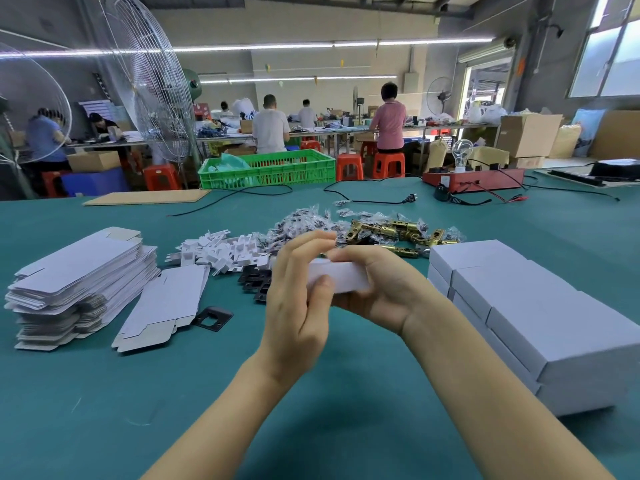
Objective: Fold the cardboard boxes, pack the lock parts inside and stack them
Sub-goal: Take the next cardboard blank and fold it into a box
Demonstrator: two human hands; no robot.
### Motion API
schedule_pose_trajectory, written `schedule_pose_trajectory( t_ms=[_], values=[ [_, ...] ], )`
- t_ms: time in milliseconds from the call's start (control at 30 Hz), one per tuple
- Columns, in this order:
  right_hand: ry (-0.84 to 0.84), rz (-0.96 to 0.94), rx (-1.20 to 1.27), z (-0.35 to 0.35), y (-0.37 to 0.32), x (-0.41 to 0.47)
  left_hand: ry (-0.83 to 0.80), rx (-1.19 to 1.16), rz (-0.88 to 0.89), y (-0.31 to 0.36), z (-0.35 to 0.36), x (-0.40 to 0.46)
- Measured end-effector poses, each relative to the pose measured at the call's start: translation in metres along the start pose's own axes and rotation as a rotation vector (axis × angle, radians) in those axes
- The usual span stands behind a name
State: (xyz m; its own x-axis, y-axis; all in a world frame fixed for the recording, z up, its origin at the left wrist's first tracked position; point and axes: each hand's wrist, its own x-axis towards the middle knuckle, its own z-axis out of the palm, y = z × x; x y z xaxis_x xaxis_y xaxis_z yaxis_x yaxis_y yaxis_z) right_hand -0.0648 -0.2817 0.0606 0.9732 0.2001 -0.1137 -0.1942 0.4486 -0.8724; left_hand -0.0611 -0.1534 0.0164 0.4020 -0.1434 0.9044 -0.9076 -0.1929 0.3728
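A small white cardboard box [341, 277] is held above the green table between both hands. My left hand [298, 303] grips its left end, thumb on the near face and fingers over the top. My right hand [377, 289] wraps round its right end from behind. Flat unfolded box blanks [79, 282] are stacked at the left, with one loose blank [166, 303] beside them. Finished white boxes [526, 313] are stacked at the right. Brass lock latches [391, 232], bagged screws [304, 220], white inserts [221, 252] and black plates [254, 280] lie behind my hands.
A single black plate [212, 317] lies by the loose blank. A cardboard sheet [145, 197], black cables [367, 200] and a red tester with a bulb [474, 176] sit at the table's far side. A green crate [266, 168], stools and several workers are beyond.
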Motion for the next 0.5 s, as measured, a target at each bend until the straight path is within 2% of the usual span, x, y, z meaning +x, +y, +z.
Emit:
schedule_pose_trajectory(
  t_ms=[100, 200, 333, 500],
  values=[
    [0.056, -0.031, 0.010, -0.007, 0.003, 0.003, 0.003, 0.061, -0.209, -0.004, 0.008, -0.008],
    [0.118, -0.105, -0.035, -0.016, 0.008, 0.010, -0.003, -0.132, -0.467, -0.011, 0.014, -0.012],
    [0.176, -0.215, -0.219, -0.028, 0.024, 0.019, -0.054, -0.444, -0.765, -0.034, 0.012, -0.021],
    [0.096, -0.235, -0.264, -0.046, 0.044, 0.026, -0.056, -0.438, -0.929, -0.056, -0.001, -0.029]
  ],
)
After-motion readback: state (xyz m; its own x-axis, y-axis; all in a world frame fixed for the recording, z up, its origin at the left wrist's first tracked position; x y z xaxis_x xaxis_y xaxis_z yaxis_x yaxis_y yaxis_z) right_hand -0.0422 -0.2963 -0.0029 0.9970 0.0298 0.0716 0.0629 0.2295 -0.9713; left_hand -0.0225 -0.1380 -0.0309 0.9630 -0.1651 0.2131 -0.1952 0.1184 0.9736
